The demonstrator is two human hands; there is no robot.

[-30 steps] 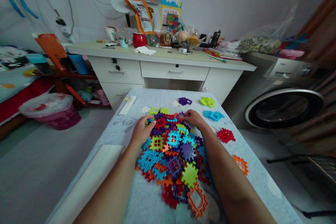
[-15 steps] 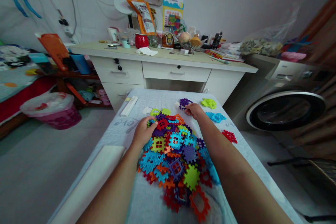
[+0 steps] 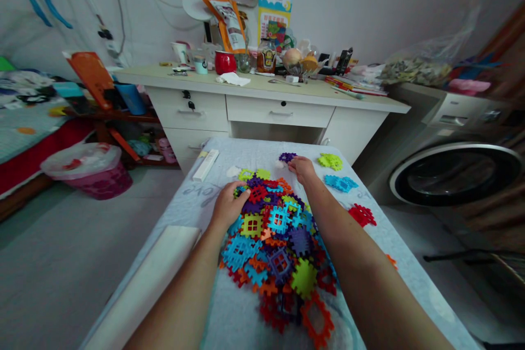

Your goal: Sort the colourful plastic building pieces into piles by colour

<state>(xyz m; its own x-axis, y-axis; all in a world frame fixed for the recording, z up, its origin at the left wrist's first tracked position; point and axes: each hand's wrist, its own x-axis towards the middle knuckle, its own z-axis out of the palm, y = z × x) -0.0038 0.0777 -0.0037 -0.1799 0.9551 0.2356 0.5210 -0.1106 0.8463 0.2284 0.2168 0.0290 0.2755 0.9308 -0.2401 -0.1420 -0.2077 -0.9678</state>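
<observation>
From where I stand, the pile [image 3: 273,243] of notched plastic pieces covers the middle of the table [image 3: 422,301], purple, blue, red, green and orange mixed together. The left hand [image 3: 229,205] rests at the pile's far left edge, thumb spread from the fingers beside a red piece; I cannot tell whether it grips anything. The right hand [image 3: 302,169] reaches past the pile to the purple pieces [image 3: 287,157], fingers drawn narrow at their near edge; whether it holds one I cannot tell. Green pieces [image 3: 330,161], blue pieces [image 3: 340,183] and red pieces [image 3: 362,215] lie in separate groups down the right side, with cloth showing between them and the pile. An orange piece [image 3: 391,261] peeks out from behind the right forearm. A white box [image 3: 205,165] sits near the far left corner. On the desk [image 3: 246,93], a jar [image 3: 267,58] holds something amber and a bowl [image 3: 296,71] holds round things. A bin [image 3: 102,183] on the floor, lined with clear plastic, has something red inside. A clear bag [image 3: 416,72] full of pale scraps rests on the washer [image 3: 414,106].
</observation>
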